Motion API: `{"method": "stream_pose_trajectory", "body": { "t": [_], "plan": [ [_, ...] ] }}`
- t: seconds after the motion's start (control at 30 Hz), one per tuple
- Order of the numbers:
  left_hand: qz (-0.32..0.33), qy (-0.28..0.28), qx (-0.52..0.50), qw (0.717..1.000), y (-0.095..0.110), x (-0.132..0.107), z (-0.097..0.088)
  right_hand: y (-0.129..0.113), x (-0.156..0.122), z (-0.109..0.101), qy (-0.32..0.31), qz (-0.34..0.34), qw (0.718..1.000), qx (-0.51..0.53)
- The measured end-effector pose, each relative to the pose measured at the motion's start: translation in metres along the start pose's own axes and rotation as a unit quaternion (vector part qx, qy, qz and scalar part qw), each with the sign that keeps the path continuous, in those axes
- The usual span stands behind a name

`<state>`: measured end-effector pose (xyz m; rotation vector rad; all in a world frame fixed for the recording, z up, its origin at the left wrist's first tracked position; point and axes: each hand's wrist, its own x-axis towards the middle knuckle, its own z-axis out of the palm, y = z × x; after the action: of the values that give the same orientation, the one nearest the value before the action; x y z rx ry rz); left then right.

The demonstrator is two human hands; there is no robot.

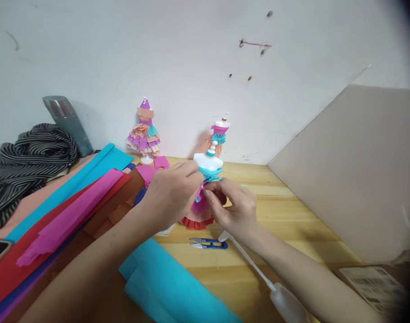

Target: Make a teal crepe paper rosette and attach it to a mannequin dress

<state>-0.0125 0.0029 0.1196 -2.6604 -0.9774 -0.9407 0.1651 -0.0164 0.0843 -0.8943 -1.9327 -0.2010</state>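
A small white dress form (pixel 207 162) stands upright on the table between my hands. It wears a crepe paper dress (pixel 201 218) with a turquoise top, a purple and peach skirt and a red ruffle at the hem. At its waist, my right hand (pixel 237 207) pinches a bit of purple paper between thumb and forefinger. My left hand (pixel 178 186) is closed at the other side of the waist, its fingertips hidden behind the hand. Just below lie blue-handled thread snips (pixel 210 243), touched by neither hand.
Two more dressed forms, one in purple and peach (pixel 145 130) and one with a pink band (pixel 220 130), stand by the wall. Crepe paper sheets (pixel 70 193) spread leftward; a turquoise roll (pixel 171 280) lies in front. A white-handled tool (pixel 287 303) lies under my right forearm.
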Motion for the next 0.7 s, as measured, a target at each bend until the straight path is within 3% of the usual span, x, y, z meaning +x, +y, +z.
{"method": "stream_pose_trajectory", "body": {
  "t": [0.17,0.53,0.7],
  "plan": [
    [-0.123,0.011,-0.164,0.979,-0.0033,0.0014,0.0029,0.0008,-0.0004,0.0008,-0.002,-0.007,1.000,-0.001],
    [-0.218,-0.007,-0.429,0.877,-0.0044,0.0069,0.0011,-0.0056,0.0027,-0.0057,0.007,-0.026,0.999,-0.020],
    [-0.228,-0.017,-0.430,0.873,-0.0035,0.0057,0.0012,-0.0062,0.0064,-0.0073,0.033,-0.041,0.998,-0.047]
  ]
}}
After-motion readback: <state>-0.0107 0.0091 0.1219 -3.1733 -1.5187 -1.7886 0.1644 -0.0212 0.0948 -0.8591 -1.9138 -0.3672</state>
